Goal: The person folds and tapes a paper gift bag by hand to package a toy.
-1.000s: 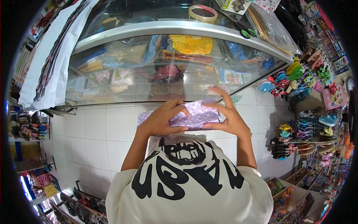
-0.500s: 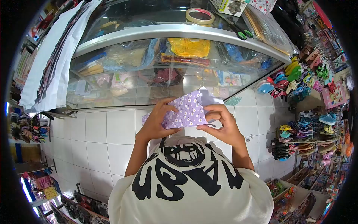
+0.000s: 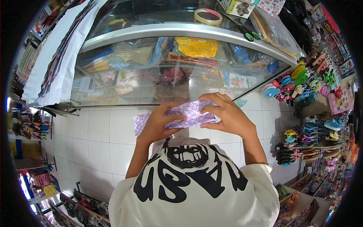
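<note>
A purple sheet of wrapping paper with small white flowers is held in front of my chest, just short of the glass case. It looks folded into a long, narrow shape; whether anything lies inside cannot be seen. My left hand is closed around its middle-left part, and one end sticks out past the wrist side. At the other end, the fingers and thumb of my right hand grip the paper along its upper and lower edges.
A glass display case with bagged goods stands ahead. On top are a tape roll, green-handled scissors and a box. White paper sheets hang at left. Racks of sandals line the right side.
The right end of the paper has been folded or tilted, so its white underside no longer shows and it looks narrower. My right hand has shifted up over it. More paper shows at left.
</note>
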`<act>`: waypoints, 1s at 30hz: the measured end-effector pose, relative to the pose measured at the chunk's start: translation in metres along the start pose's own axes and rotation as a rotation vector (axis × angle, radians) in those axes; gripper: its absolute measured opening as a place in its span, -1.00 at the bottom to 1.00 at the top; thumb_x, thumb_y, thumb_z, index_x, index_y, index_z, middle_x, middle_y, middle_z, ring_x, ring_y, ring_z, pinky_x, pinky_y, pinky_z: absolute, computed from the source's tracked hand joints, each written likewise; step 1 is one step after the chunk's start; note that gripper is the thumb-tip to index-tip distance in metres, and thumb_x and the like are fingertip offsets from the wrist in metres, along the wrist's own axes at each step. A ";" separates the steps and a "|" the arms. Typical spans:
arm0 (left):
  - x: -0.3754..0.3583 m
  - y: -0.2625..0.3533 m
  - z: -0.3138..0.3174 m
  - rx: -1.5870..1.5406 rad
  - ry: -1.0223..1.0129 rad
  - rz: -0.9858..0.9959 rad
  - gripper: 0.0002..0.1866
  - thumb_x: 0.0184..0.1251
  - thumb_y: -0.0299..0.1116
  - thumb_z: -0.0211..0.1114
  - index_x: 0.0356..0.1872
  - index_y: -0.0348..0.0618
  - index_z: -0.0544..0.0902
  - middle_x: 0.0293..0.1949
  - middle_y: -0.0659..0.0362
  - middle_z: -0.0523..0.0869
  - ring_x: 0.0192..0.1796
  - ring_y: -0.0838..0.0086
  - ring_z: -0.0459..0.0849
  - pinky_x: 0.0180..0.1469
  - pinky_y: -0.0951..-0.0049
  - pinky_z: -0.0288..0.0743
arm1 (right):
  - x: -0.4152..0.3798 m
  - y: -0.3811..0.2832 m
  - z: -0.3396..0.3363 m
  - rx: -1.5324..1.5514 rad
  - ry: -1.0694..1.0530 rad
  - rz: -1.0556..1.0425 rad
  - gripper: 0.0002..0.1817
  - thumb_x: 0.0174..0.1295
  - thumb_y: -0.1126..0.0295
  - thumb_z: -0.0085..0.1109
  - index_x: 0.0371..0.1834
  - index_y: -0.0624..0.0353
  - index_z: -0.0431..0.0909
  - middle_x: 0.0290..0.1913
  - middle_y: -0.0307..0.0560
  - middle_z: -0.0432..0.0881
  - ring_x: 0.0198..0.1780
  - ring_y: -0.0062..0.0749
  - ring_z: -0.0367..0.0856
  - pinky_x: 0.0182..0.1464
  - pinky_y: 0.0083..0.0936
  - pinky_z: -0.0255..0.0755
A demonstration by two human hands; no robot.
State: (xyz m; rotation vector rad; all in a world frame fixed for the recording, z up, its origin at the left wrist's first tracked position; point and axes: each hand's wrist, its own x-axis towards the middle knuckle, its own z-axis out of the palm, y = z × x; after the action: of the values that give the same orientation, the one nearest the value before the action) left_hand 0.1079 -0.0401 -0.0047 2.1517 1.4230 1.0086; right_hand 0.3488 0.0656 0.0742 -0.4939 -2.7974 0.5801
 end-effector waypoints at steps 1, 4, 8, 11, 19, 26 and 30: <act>-0.001 0.000 0.000 -0.017 0.006 -0.007 -0.53 -0.22 -0.33 0.52 -0.13 0.10 0.65 0.09 0.03 0.47 0.09 0.13 0.48 0.12 0.22 0.36 | 0.001 0.000 0.002 0.045 0.057 0.013 -0.52 -0.16 0.21 0.50 -0.16 0.08 0.53 0.20 -0.02 0.37 0.16 -0.09 0.36 0.14 -0.29 0.29; -0.003 0.001 0.001 -0.069 0.053 -0.049 -0.52 -0.20 -0.34 0.52 -0.11 0.05 0.62 0.06 0.03 0.47 0.09 0.13 0.48 0.10 0.22 0.38 | 0.005 -0.004 0.007 0.203 0.239 0.095 -0.50 -0.16 0.26 0.51 -0.14 0.13 0.50 0.13 -0.04 0.43 0.11 -0.19 0.41 0.05 -0.36 0.34; -0.006 0.003 -0.002 -0.142 0.170 -0.128 -0.51 -0.16 -0.35 0.52 -0.09 -0.01 0.58 0.06 0.02 0.46 0.11 0.11 0.48 0.12 0.22 0.38 | 0.001 -0.007 0.008 0.419 0.292 0.227 -0.48 -0.15 0.32 0.52 -0.12 0.16 0.47 -0.05 -0.13 0.54 -0.05 -0.31 0.50 -0.03 -0.46 0.37; -0.005 0.006 -0.002 -0.182 0.198 -0.157 -0.50 -0.15 -0.35 0.52 -0.08 -0.02 0.57 0.08 0.01 0.43 0.12 0.10 0.47 0.15 0.23 0.37 | -0.002 -0.004 0.019 0.478 0.236 0.205 -0.64 -0.10 0.41 0.48 -0.25 0.19 0.52 -0.20 -0.18 0.59 -0.23 -0.39 0.56 -0.09 -0.50 0.36; -0.002 0.001 0.001 -0.194 0.135 -0.080 -0.64 -0.11 -0.45 0.47 -0.18 -0.03 0.67 -0.05 0.10 0.52 0.04 0.21 0.52 0.05 0.30 0.43 | -0.007 -0.006 0.015 0.549 0.197 0.163 -0.82 -0.08 0.44 0.45 -0.44 0.15 0.60 -0.12 -0.12 0.56 -0.11 -0.33 0.53 -0.02 -0.44 0.30; -0.002 0.004 0.007 -0.262 0.085 -0.117 -0.71 -0.03 -0.53 0.40 -0.21 -0.07 0.69 -0.18 0.13 0.57 -0.19 0.30 0.59 -0.12 0.40 0.48 | 0.009 -0.014 0.010 0.479 0.397 0.089 -0.49 -0.14 0.33 0.51 -0.06 0.07 0.55 0.20 -0.03 0.39 0.24 -0.20 0.34 0.16 -0.32 0.25; 0.001 0.006 0.012 -0.337 0.147 -0.131 -0.68 0.01 -0.51 0.40 -0.13 -0.14 0.64 -0.25 0.13 0.58 -0.25 0.32 0.60 -0.16 0.41 0.48 | 0.023 -0.001 0.001 0.417 0.139 0.075 -0.42 -0.04 0.25 0.42 0.09 0.07 0.44 0.11 -0.05 0.51 0.17 -0.13 0.44 0.16 -0.29 0.29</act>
State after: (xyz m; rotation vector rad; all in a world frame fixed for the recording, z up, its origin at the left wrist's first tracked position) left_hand 0.1206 -0.0410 -0.0090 1.7535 1.3257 1.2753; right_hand 0.3272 0.0724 0.0775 -0.5257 -2.4403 1.0681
